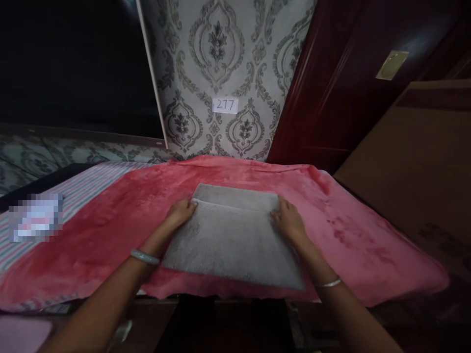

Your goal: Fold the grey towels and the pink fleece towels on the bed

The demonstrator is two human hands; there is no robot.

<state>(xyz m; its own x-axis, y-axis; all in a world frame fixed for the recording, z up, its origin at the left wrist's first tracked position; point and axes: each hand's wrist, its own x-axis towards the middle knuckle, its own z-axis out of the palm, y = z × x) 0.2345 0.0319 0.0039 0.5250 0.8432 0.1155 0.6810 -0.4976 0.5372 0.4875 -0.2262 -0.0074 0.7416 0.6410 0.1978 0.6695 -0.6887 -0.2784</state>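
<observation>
A grey cloth (235, 245) with a soft, towel-like surface lies spread on a red and pink plush blanket (121, 220). Its far edge is folded in a narrow strip across the top. My left hand (181, 212) pinches the cloth at the left end of this fold. At the right end, my right hand (289, 218) grips the cloth near its far corner, fingers curled over the edge. The near edge of the cloth lies flat close to the blanket's front edge. Both thumbs lie near the fold line.
Striped fabric (99, 176) shows at the left, with a blurred-out item (37, 218) on it. Behind stand a large dark screen (73, 63) and a patterned wall with a paper marked 277 (225, 105). A big cardboard box (415, 162) borders the right side, before a dark red door (331, 73).
</observation>
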